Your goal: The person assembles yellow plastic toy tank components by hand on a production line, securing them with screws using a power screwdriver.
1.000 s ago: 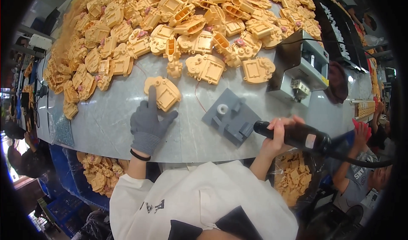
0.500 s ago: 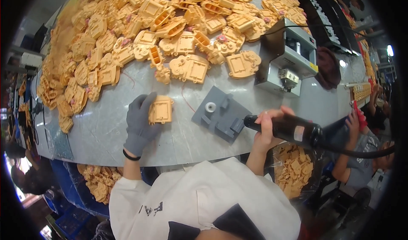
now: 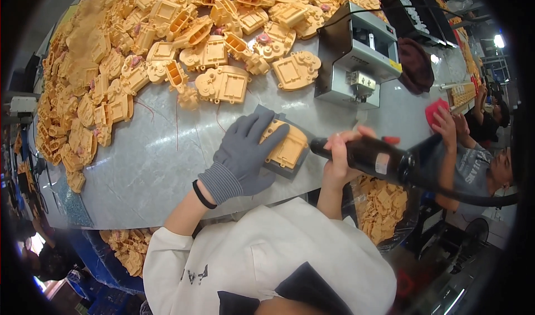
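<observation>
My left hand, in a grey knit-cuffed glove, has its fingers and thumb on a yellow-orange plastic housing. That housing lies on the dark grey fixture block, covering most of it. My bare right hand is wrapped round a black electric screwdriver, held sideways with its tip pointing left. The tip is close to the housing's right edge; whether it touches cannot be made out. A thick cable runs off the tool's back end to the right.
Many similar yellow-orange housings are heaped across the far and left side of the table. A grey metal machine stands beyond the fixture at right. Bins of parts flank me below the table edge. A co-worker's hand is at far right.
My left hand has carried the housing rightward from the bare table onto the fixture. The screwdriver stays in my right hand, nearly in place. The view has shifted slightly.
</observation>
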Action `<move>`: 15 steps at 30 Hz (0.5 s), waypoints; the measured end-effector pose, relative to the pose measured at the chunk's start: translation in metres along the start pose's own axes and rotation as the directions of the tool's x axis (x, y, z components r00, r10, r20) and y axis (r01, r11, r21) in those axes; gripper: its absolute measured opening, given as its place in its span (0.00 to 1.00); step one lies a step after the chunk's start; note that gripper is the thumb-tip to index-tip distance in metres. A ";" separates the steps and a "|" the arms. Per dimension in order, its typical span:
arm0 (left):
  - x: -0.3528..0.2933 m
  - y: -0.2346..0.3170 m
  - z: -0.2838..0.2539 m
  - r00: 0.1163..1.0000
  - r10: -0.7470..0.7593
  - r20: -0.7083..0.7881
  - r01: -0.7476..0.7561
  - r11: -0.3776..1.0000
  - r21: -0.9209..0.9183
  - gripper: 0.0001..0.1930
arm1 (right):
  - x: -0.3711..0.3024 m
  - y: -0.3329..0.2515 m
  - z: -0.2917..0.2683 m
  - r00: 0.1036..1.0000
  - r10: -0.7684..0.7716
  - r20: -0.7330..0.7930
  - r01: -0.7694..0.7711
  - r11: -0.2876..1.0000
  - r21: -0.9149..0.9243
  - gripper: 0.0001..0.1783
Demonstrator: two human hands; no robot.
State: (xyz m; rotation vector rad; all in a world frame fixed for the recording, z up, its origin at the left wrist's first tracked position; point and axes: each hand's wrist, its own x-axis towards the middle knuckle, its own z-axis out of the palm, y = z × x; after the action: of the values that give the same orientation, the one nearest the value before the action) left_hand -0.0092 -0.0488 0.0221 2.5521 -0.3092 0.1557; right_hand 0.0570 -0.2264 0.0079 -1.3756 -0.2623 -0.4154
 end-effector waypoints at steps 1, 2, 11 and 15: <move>0.000 0.000 0.001 1.000 0.003 0.008 -0.003 1.000 -0.007 0.40 | 0.000 -0.002 0.000 1.000 0.004 -0.005 -0.004 1.000 -0.008 0.25; 0.000 0.000 0.003 1.000 0.012 0.018 -0.011 1.000 -0.015 0.40 | 0.001 -0.006 0.001 0.999 0.029 -0.016 -0.029 1.000 0.006 0.25; -0.034 -0.007 0.037 0.967 -0.132 -0.219 0.164 0.977 0.138 0.38 | 0.061 -0.044 -0.025 0.924 -0.345 -0.164 0.360 0.931 0.069 0.24; -0.041 0.000 0.043 0.919 -0.181 -0.349 0.252 0.953 0.168 0.35 | 0.113 -0.047 -0.020 0.937 -0.323 -0.134 0.334 0.940 0.071 0.22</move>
State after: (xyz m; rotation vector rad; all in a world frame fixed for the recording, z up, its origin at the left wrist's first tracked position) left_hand -0.0471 -0.0645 -0.0212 2.6849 0.1298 0.5508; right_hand 0.1370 -0.2674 0.0932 -1.2114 -0.4100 -0.7543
